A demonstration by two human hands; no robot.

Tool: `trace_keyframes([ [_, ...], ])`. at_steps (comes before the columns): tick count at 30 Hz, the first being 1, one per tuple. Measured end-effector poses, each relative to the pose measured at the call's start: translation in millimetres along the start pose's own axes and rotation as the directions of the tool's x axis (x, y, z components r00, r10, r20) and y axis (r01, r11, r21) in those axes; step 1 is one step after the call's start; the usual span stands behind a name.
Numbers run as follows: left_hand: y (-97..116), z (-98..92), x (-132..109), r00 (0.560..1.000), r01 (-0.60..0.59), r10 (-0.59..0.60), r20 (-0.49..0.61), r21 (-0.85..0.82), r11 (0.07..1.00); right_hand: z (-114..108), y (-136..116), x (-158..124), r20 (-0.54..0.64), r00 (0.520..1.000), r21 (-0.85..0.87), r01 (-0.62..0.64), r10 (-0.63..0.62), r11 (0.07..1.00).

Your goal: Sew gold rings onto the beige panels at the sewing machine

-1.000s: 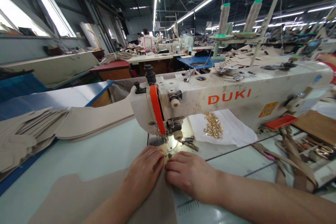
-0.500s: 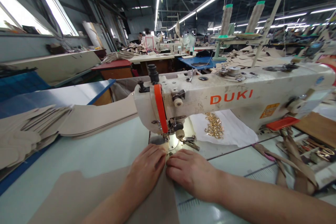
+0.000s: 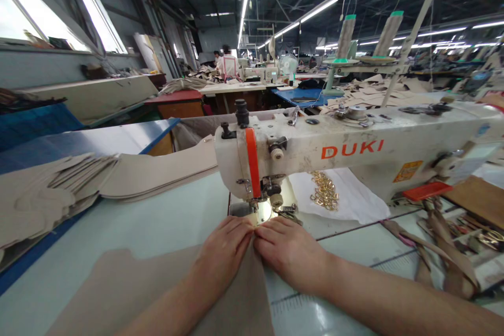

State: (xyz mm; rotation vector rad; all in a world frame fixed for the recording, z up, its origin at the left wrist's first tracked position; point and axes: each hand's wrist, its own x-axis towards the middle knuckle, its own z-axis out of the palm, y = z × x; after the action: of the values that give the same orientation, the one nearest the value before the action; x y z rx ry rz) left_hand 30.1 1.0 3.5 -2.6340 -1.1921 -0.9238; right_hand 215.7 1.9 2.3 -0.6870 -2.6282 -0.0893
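A large beige fabric piece [image 3: 165, 273] lies on the pale table under both forearms, its narrow end beneath the presser foot of a white sewing machine [image 3: 307, 142]. Pressed against its edge just before the needle are the bent fingers of my left hand [image 3: 226, 244]. My right hand [image 3: 289, 252] pinches the same edge from the right, thumb and fingers together. The two sets of fingertips almost meet. Lamplight shines on the needle plate [image 3: 264, 212] behind them. My fingers hide the exact grip and part of the seam.
Stacked beige cut pieces [image 3: 157, 173] lie at the left. Gold metal hooks [image 3: 326, 191] rest on a white cloth [image 3: 358, 202] under the machine arm. Beige straps [image 3: 444, 252] hang over a tray at the right. Thread cones [image 3: 388, 34] stand behind the machine.
The view has shifted a little, so the machine sits farther right in the picture. My fingertips are slightly closer together at the fabric edge.
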Motion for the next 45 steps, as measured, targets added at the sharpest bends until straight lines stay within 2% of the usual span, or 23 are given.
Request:
trace_keyframes([
  [10,-5,-3.0,-3,1.000,-0.013,0.013,-0.024,-0.022,1.000,3,0,5,-0.025,1.000,-0.037,-0.009,0.008,0.999],
  [23,-25,5.7,17,0.992,-0.107,0.108,-0.069,0.020,0.994,3,8,15,0.033,0.990,-0.089,-0.132,0.136,0.987],
  [33,-32,5.2,25,0.985,-0.150,0.156,-0.075,0.086,0.985,4,12,18,0.021,0.986,-0.125,-0.162,0.166,0.979],
  [38,-35,5.6,24,0.987,-0.143,0.148,-0.068,0.072,0.987,7,13,19,0.043,0.985,-0.122,-0.160,0.166,0.980],
  [45,-35,7.2,22,0.993,-0.111,0.112,-0.044,0.041,0.993,9,12,18,0.016,0.985,-0.112,-0.167,0.170,0.980],
])
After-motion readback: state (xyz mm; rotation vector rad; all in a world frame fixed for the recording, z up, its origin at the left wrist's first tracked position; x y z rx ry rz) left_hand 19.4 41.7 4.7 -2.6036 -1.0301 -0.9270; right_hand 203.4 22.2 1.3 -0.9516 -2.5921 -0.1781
